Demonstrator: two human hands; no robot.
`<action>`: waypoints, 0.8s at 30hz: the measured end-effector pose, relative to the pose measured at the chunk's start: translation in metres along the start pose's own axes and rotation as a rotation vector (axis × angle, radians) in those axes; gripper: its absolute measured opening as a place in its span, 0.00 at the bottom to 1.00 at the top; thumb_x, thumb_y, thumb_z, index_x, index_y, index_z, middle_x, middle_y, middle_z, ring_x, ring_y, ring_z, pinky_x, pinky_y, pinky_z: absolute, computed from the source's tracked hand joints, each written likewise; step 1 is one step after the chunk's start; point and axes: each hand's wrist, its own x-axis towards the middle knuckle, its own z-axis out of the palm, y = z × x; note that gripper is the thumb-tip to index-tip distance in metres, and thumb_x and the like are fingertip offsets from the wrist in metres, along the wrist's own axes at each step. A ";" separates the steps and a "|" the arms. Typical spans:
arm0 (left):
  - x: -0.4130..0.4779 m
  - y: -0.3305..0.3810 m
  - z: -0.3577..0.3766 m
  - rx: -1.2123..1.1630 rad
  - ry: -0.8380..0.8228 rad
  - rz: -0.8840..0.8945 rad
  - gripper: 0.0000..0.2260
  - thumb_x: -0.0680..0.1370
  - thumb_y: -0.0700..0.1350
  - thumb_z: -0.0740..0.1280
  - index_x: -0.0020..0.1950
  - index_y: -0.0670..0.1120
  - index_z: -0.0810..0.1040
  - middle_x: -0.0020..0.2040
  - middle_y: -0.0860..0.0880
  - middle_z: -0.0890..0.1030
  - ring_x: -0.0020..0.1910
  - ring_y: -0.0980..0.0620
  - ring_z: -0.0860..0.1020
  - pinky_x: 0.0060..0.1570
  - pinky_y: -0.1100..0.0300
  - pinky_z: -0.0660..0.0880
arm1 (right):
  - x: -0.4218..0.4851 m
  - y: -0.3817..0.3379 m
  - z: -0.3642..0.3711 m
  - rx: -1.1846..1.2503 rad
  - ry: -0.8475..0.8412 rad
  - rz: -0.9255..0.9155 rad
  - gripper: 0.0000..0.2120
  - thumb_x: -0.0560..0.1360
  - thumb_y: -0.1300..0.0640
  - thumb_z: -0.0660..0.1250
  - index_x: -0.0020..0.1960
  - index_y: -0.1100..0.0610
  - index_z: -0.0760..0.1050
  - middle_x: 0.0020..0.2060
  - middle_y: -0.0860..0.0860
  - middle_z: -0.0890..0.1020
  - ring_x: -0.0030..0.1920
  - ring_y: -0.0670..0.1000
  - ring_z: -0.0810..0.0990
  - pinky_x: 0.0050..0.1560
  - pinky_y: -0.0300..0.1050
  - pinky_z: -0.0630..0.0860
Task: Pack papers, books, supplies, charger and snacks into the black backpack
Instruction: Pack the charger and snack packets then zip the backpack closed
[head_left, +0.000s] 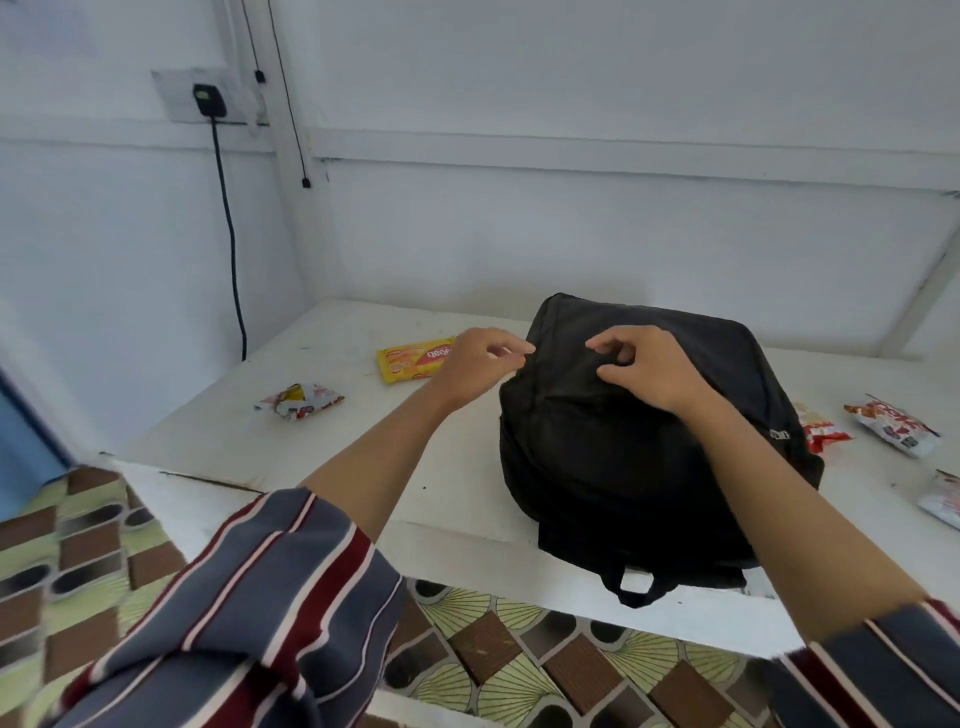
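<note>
Backpack (649, 441) pinched by left hand (480, 361) and right hand (647, 366)

Your left hand (480, 364): forearm outstretched, thumb and forefinger pinch backpack (597, 467) seam. Your right hand (649, 371): just right of that pinch, fingers curled, hold unclear.

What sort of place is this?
Probably a plain room at home: a charger plugged into a wall socket, patterned floor tiles, and a white table holding the black backpack.
</note>
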 end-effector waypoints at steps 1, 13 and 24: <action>-0.002 -0.010 -0.009 0.005 0.044 -0.024 0.08 0.75 0.38 0.67 0.50 0.45 0.83 0.51 0.50 0.82 0.46 0.54 0.78 0.44 0.71 0.70 | 0.007 -0.008 0.006 0.012 -0.008 -0.021 0.15 0.71 0.64 0.69 0.57 0.54 0.78 0.49 0.47 0.79 0.42 0.44 0.73 0.44 0.33 0.67; -0.016 -0.127 -0.132 0.411 0.123 -0.191 0.13 0.72 0.44 0.70 0.56 0.51 0.80 0.57 0.51 0.78 0.55 0.54 0.73 0.54 0.60 0.68 | 0.110 -0.100 0.149 0.161 -0.264 -0.101 0.19 0.70 0.64 0.70 0.60 0.55 0.77 0.55 0.52 0.77 0.48 0.47 0.73 0.37 0.27 0.69; -0.010 -0.209 -0.186 0.480 -0.240 -0.355 0.29 0.66 0.54 0.76 0.65 0.57 0.72 0.65 0.49 0.70 0.66 0.50 0.67 0.67 0.52 0.64 | 0.156 -0.089 0.229 -0.057 -0.336 0.074 0.31 0.67 0.60 0.74 0.67 0.50 0.70 0.71 0.51 0.66 0.69 0.51 0.65 0.63 0.43 0.63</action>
